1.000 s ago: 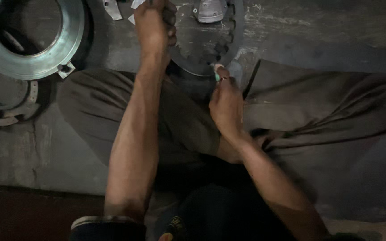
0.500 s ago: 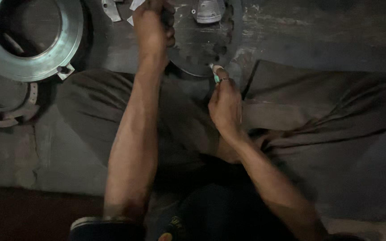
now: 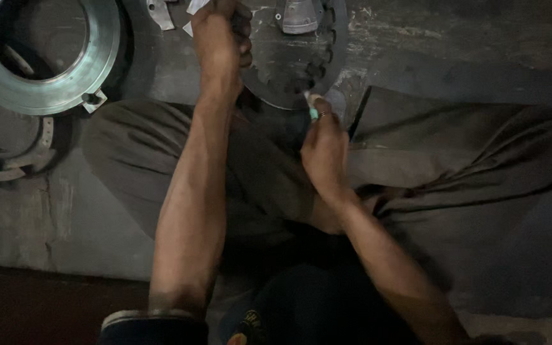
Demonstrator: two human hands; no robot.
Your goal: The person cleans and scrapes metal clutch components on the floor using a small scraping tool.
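I am sitting cross-legged on the grey concrete floor, my knees in loose olive trousers spreading to either side, and I am working over my lap. Nearest to me, my right hand is closing tight around a small tool with a green and white tip, and I am pressing that tip at the lower rim of the dark round toothed metal plate that is lying just past my shins. Farther out, my left hand is curling over the plate's upper left edge and gripping it to steady it. To do this well, I judge that I should be keeping the left grip firm so the plate is not turning, holding the tip square to the rim, and working in short controlled strokes clear of my own fingers. A small grey metal cap is sitting on the plate's far side. Beyond, to my left, a large shiny silver metal ring is lying on the floor, with a darker slotted ring segment beneath it. Compared with half a second ago, very little is changing: both hands are keeping their holds, and my right hand is sitting almost where it was against the rim.
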